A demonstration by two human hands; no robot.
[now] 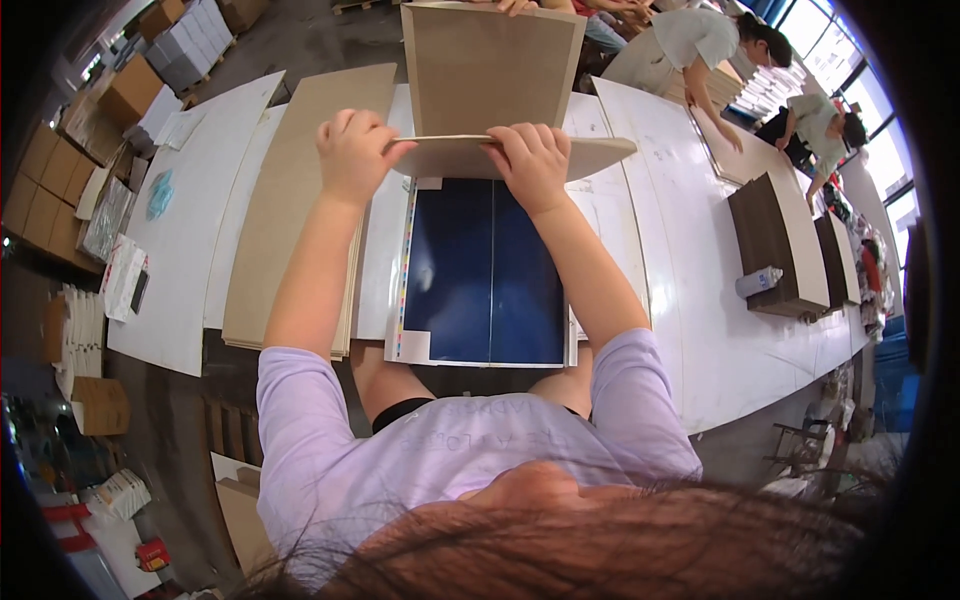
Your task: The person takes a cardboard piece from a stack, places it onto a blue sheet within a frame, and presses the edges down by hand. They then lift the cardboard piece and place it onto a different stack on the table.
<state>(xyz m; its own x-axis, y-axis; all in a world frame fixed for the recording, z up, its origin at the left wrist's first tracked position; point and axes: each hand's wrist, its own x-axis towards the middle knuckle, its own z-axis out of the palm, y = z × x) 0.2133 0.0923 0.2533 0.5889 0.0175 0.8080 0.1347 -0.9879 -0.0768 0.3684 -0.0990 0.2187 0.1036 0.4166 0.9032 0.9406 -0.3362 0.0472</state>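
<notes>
My left hand (355,155) and my right hand (530,165) are both closed on the near edge of a beige cardboard sheet (445,158), raised and tilted, so its top edge shows as a thin line. Below it on the table lies a glossy dark blue printed sheet (455,270) with a white border and a strip of colour patches down its left side. To the left rests a stack of beige cardboard sheets (300,210). Across from me stands a brown panel with a paler rim (490,70), and another person's hand (517,6) grips its top.
White tabletops (190,250) spread to both sides. At the right stand stacks of dark-edged boards (770,245) with a plastic bottle (758,282) against them. Co-workers (690,50) lean over boards at the far right. Cartons (135,90) and pallets line the left.
</notes>
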